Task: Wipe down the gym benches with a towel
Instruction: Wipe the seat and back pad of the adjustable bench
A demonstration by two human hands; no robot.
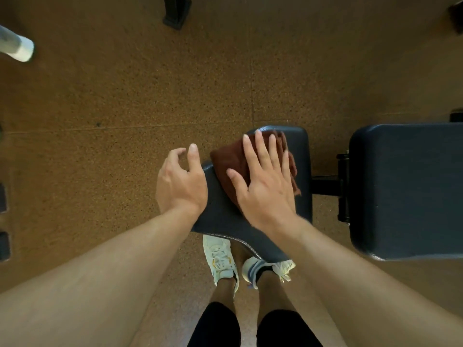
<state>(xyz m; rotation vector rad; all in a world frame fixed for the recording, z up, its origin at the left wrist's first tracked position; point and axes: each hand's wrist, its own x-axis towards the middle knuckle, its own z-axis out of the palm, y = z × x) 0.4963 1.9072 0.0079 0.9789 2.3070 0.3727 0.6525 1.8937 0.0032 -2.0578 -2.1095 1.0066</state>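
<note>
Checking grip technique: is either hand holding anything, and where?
Right hand presses flat on the towel's middle, not gripping. Left hand cups the seat pad's left edge.

White sneakers [220,259] on a speckled brown floor [125,96]; a black equipment foot [177,13] stands farther off

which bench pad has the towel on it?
The smaller seat pad under both hands, with the brown towel on it. The larger pad on the right is bare.

Nothing legible shows anywhere — no words, brand marks, numbers or signs can be read on the dark padded worktop [255,221], the brown towel [233,161], the pale shoes [220,259] or the speckled floor [125,96].
</note>
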